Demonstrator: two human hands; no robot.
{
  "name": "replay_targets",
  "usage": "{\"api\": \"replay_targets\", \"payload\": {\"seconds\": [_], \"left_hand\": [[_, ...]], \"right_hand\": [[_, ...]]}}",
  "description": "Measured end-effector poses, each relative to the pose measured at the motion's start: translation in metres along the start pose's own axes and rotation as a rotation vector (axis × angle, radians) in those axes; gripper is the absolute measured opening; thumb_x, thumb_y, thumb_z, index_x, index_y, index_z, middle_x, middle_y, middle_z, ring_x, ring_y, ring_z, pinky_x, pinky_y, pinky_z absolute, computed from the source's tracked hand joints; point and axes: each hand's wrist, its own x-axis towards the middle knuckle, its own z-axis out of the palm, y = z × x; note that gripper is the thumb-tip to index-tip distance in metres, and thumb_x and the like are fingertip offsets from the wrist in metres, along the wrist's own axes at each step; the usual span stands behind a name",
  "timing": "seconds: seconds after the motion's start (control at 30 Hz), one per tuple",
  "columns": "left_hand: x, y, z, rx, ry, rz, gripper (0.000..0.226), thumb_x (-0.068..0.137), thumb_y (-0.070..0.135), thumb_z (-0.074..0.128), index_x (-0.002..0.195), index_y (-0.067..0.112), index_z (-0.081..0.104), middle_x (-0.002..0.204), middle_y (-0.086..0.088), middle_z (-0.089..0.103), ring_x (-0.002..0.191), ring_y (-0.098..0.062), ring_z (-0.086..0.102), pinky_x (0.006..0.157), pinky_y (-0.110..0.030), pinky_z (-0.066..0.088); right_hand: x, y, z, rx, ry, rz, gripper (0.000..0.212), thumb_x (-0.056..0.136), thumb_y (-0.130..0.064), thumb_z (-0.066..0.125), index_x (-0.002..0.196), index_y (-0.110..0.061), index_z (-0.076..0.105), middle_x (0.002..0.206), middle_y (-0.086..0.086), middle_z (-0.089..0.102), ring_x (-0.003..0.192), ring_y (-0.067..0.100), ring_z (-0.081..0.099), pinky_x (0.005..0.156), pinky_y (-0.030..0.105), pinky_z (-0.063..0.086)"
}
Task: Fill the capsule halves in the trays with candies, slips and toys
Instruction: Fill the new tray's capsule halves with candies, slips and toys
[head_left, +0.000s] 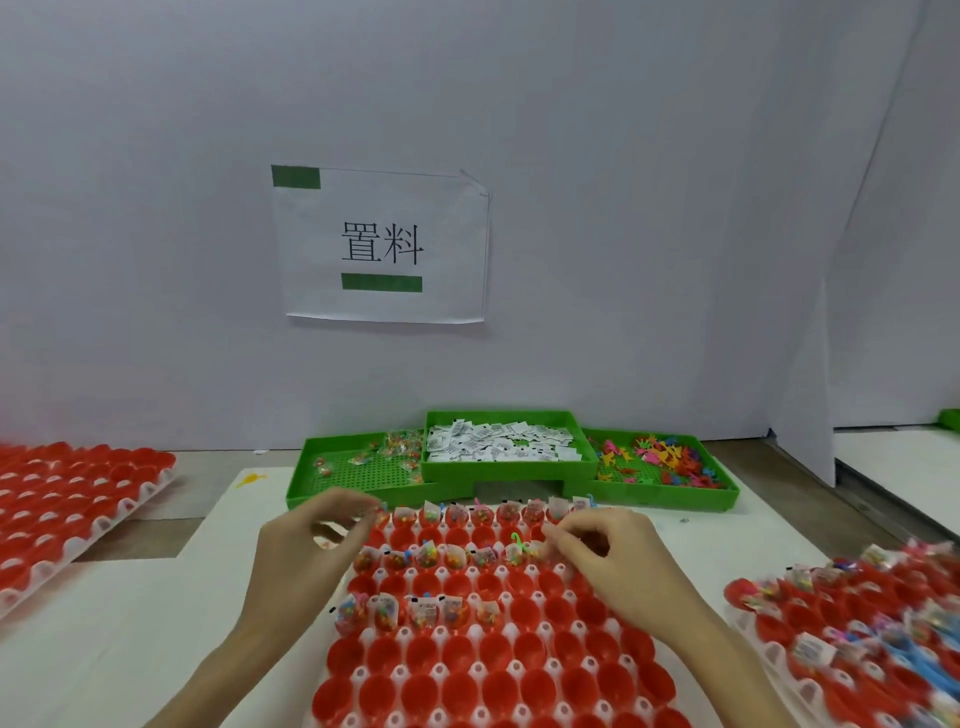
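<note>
**Two hands over the red cups**

The middle tray of red capsule halves lies right in front of the person. Some cups hold candy and slips. Both hands hover over it, fingers curled. The left hand and right hand look blurry, so I cannot tell what they hold. Behind are green bins: candies, slips, toys.

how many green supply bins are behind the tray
3, side by side: the left green bin holds candies, the raised middle green bin paper slips, the right green bin toys. A fourth green edge shows far right.
</note>
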Motion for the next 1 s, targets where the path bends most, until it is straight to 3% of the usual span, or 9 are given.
{"api": "replay_targets", "payload": {"seconds": [0.13,0.3,0.43,0.53,0.6,0.67,0.8,0.9,1.0], "left_hand": [[-0.033,0.016,-0.014,-0.084,0.006,0.034,0.022,0.082,0.012,0.082,0.089,0.032,0.076,0.090,0.015,0.075,0.079,-0.010,0.068,0.068,-0.011,0.049],[-0.035,0.005,-0.020,-0.156,0.063,-0.018,0.021,0.086,0.004,0.078,0.088,0.024,0.072,0.088,0.008,0.074,0.083,-0.014,0.069,0.070,-0.021,0.055],[-0.040,-0.005,-0.010,-0.221,0.140,-0.070,0.021,0.088,0.007,0.077,0.089,0.026,0.068,0.088,0.007,0.072,0.083,-0.013,0.068,0.068,-0.021,0.055],[-0.043,-0.009,-0.005,-0.252,0.190,-0.103,0.021,0.089,0.005,0.076,0.088,0.024,0.067,0.087,0.007,0.070,0.083,-0.013,0.066,0.068,-0.019,0.054],[-0.044,-0.010,-0.003,-0.260,0.208,-0.123,0.021,0.089,0.003,0.074,0.088,0.023,0.066,0.087,0.008,0.069,0.084,-0.012,0.065,0.067,-0.017,0.052],[-0.044,-0.011,-0.004,-0.269,0.205,-0.137,0.021,0.089,0.004,0.074,0.088,0.023,0.065,0.088,0.009,0.069,0.084,-0.012,0.065,0.067,-0.017,0.052],[-0.042,-0.012,-0.006,-0.282,0.204,-0.139,0.019,0.089,0.005,0.074,0.088,0.023,0.066,0.088,0.008,0.069,0.084,-0.013,0.065,0.067,-0.019,0.053],[-0.041,-0.011,-0.008,-0.289,0.205,-0.135,0.018,0.089,0.005,0.074,0.089,0.021,0.066,0.088,0.007,0.069,0.086,-0.014,0.065,0.067,-0.020,0.053],[-0.041,-0.010,-0.008,-0.283,0.193,-0.139,0.017,0.089,0.006,0.074,0.088,0.021,0.066,0.088,0.008,0.069,0.086,-0.014,0.065,0.067,-0.022,0.054]], "right_hand": [[0.000,-0.006,0.003,0.080,0.061,-0.019,0.023,0.099,-0.033,0.064,0.080,-0.033,0.078,0.076,-0.012,0.075,0.072,0.004,0.070,0.069,0.016,0.052],[0.026,-0.007,0.009,0.025,0.161,-0.029,0.019,0.097,-0.016,0.066,0.095,-0.032,0.076,0.087,-0.023,0.073,0.086,-0.004,0.067,0.073,0.010,0.049],[0.075,-0.006,0.014,-0.137,0.160,-0.026,0.017,0.098,-0.014,0.065,0.102,-0.028,0.075,0.098,-0.017,0.072,0.088,-0.007,0.063,0.077,0.008,0.046],[0.118,-0.007,0.023,-0.280,0.085,0.004,0.017,0.100,-0.014,0.063,0.110,-0.019,0.076,0.108,-0.004,0.074,0.094,0.006,0.064,0.092,0.028,0.054],[0.142,-0.007,0.030,-0.364,-0.003,0.043,0.021,0.101,-0.010,0.061,0.114,-0.017,0.075,0.114,0.002,0.074,0.101,0.013,0.065,0.097,0.032,0.053],[0.162,-0.006,0.038,-0.411,-0.070,0.083,0.022,0.099,-0.006,0.062,0.115,-0.014,0.074,0.118,0.008,0.072,0.100,0.016,0.064,0.091,0.027,0.050],[0.183,-0.002,0.051,-0.429,-0.137,0.165,0.024,0.089,-0.017,0.077,0.111,-0.007,0.074,0.116,0.012,0.072,0.092,0.016,0.061,0.083,0.026,0.048],[0.191,0.000,0.054,-0.414,-0.146,0.219,0.025,0.085,-0.020,0.082,0.105,-0.007,0.076,0.116,0.011,0.071,0.103,0.022,0.065,0.092,0.031,0.051],[0.194,0.004,0.050,-0.385,-0.138,0.248,0.021,0.084,-0.018,0.083,0.102,-0.008,0.076,0.118,0.012,0.072,0.112,0.025,0.065,0.089,0.028,0.048]]}}
